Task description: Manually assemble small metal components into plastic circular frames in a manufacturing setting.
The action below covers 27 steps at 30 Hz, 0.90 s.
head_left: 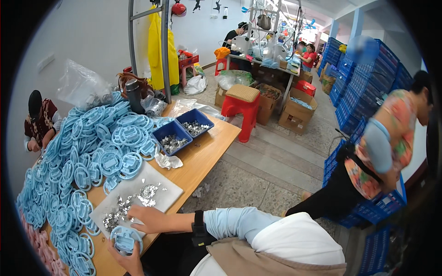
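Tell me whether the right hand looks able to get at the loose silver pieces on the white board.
Likely yes: the right hand is at the white board, right beside the silver pieces, and nothing visible blocks the way.

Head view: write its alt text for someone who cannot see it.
A person's left hand holds a light-blue piece while the right hand is at silvery bits on a white board, beside a heap of similar pieces.

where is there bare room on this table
Most room: the bare tabletop between the blue bins and its right edge. The white board's right corner is bare too. Crowded: the tabletop's left, heaped with light-blue pieces, and the board's middle, with silvery bits.
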Tool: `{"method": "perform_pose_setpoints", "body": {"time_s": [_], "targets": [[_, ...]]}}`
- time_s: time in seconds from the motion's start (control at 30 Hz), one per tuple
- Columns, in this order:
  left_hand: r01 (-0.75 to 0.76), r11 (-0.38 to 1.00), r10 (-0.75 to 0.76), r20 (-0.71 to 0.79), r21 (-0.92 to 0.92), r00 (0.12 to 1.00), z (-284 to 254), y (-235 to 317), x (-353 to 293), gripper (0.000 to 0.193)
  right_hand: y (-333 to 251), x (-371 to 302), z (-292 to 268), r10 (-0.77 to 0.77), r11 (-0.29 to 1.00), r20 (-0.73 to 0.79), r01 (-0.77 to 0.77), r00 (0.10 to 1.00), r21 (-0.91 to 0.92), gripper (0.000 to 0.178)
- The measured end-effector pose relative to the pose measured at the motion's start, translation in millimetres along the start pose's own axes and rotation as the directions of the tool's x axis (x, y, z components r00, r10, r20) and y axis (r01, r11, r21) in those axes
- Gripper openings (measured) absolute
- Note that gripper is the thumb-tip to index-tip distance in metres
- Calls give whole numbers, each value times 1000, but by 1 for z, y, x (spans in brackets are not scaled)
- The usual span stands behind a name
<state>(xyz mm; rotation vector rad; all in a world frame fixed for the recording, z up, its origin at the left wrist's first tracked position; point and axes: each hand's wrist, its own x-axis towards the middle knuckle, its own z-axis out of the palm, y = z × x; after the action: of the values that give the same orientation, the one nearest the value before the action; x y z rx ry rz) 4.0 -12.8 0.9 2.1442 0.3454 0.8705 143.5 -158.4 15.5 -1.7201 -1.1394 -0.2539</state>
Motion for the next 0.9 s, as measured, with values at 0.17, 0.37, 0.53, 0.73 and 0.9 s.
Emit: {"method": "perform_pose_setpoints", "body": {"time_s": [0.17, 0.37, 0.53, 0.73, 0.9], "targets": [[-91, 993, 99, 110, -72, 989, -5, 42, 3, 74, -2, 23, 2, 150, 848, 467, -356, 871, 392, 51], [244, 742, -244, 87, -624, 966, 4, 49, 6, 68, -4, 20, 3, 302, 796, 363, -443, 881, 412, 58], [439, 252, -400, 321, -862, 859, 10, 65, 12, 46, -43, 34, -26, 497, 527, 453, -673, 740, 519, 40], [515, 203, -451, 387, -833, 804, 6, 63, 5, 36, -41, 30, -17, 481, 396, 498, -685, 722, 611, 42], [535, 174, -453, 415, -827, 789, 11, 68, 6, 34, -32, 26, -19, 513, 384, 510, -716, 690, 583, 42]]}}
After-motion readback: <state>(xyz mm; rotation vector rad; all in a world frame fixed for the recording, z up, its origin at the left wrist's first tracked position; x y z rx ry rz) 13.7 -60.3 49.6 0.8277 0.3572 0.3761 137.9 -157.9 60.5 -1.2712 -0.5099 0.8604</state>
